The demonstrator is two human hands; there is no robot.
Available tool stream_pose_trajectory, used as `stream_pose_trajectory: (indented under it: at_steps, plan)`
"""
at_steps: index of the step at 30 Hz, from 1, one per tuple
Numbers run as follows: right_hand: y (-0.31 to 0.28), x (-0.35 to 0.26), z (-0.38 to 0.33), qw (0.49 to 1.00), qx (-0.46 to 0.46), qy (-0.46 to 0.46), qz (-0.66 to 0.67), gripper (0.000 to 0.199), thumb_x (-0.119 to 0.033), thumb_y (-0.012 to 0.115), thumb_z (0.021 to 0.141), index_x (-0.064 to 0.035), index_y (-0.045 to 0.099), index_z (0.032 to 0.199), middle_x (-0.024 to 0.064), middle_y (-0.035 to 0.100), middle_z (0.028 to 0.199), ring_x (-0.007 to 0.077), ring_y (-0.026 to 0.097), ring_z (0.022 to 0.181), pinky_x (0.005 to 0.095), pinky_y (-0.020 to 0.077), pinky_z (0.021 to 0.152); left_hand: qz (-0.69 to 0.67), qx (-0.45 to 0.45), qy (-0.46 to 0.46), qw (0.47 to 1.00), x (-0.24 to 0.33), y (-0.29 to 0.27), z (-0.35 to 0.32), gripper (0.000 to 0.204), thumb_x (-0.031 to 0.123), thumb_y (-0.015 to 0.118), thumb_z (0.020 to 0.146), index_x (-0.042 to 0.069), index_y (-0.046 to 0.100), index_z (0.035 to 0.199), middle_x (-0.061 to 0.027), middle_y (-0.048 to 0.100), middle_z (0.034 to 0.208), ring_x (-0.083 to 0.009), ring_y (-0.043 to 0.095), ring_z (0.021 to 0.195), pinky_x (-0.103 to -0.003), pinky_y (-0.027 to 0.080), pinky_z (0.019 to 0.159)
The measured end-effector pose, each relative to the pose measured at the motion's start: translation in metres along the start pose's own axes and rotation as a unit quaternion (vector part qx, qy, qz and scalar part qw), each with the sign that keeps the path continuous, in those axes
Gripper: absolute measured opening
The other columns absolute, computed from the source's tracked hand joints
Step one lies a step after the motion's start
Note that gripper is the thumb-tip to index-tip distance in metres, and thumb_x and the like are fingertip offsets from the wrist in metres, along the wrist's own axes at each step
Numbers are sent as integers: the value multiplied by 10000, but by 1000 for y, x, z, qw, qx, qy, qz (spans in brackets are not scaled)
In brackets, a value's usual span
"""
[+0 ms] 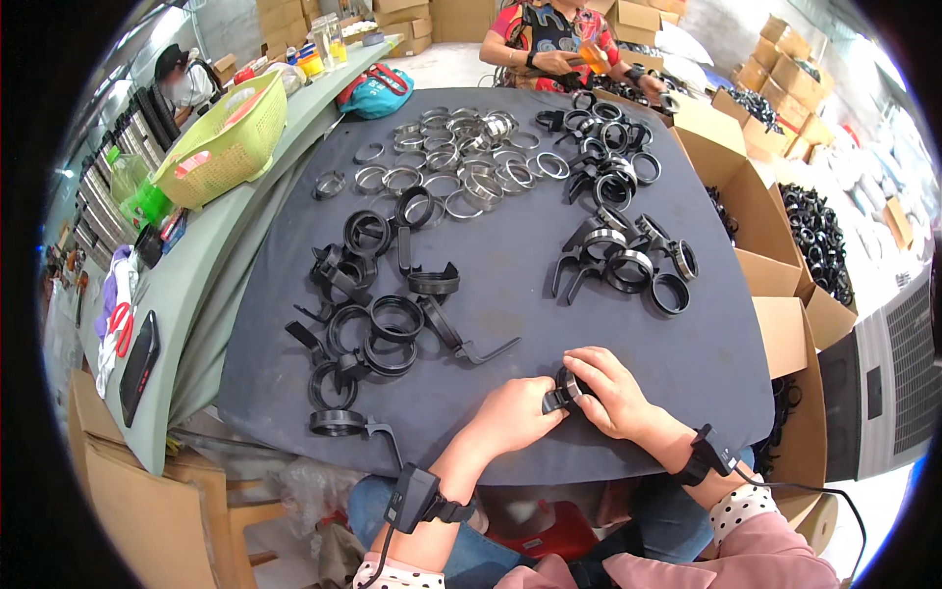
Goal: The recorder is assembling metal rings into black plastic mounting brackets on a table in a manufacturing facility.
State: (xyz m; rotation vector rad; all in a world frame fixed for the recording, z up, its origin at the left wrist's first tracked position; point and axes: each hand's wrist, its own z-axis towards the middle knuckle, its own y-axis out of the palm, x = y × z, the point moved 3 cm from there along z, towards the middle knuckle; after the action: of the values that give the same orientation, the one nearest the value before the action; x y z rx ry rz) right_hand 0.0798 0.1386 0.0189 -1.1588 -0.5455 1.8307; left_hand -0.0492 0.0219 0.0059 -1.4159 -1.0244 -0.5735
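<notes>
Near the front edge of the table, both my hands grip one black plastic ring with a metal band point(562, 395). My left hand point(512, 416) pinches its left side, fingers curled. My right hand point(613, 395) wraps over the right side and covers much of it. Several plain black plastic rings with bent arms point(395, 319) lie in a loose group to the left. Farther off, shiny metal bands point(461, 157) are heaped at the middle back. Several black rings fitted with metal bands point(628, 267) sit on the right side.
The dark cloth-covered table point(500, 324) is flanked on the left by a green counter with a yellow-green basket point(224, 147), red scissors point(121, 329) and a black phone point(139, 368). Cardboard boxes point(775, 265) of black rings line the right. Another person point(554, 49) works across the table.
</notes>
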Motion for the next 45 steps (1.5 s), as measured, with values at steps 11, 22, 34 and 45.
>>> stream_pose_trajectory:
  at_steps: [11, 22, 34, 45]
  plan:
    - [10, 2, -5, 999, 6, 31, -27, 508, -114, 570, 824, 66, 498, 1294, 247, 524, 1300, 431, 510, 1197, 481, 414, 1020, 6, -4, -7, 1000, 3, -1, -1, 299, 274, 683, 803, -7, 584, 824, -211, 640, 765, -404, 627, 746, -446, 485, 647]
    - [8, 3, 4, 998, -33, 54, -19, 480, -119, 557, 822, 62, 521, 1265, 244, 555, 1274, 410, 531, 1191, 473, 434, 1000, 7, -10, -20, 1000, 1, 2, 6, 292, 304, 657, 827, 19, 597, 848, -204, 655, 797, -410, 638, 786, -454, 504, 676]
    - [-3, 37, -10, 992, 20, 67, -108, 639, 38, 598, 677, 6, 495, 1307, 225, 523, 1278, 413, 494, 1187, 466, 395, 1030, 58, 380, 138, 913, 12, -28, -41, 546, 264, 778, 749, 60, 531, 1191, -143, 574, 1102, -339, 553, 1070, -427, 477, 895]
    - [-17, 123, 87, 949, 56, 20, -311, 567, -17, 552, 825, 1, 415, 1375, 202, 361, 1461, 429, 333, 1342, 496, 266, 1114, 85, 470, -49, 877, -44, -38, -17, 489, 208, 748, 789, -13, 483, 1135, -185, 456, 1120, -372, 530, 1046, -446, 493, 846]
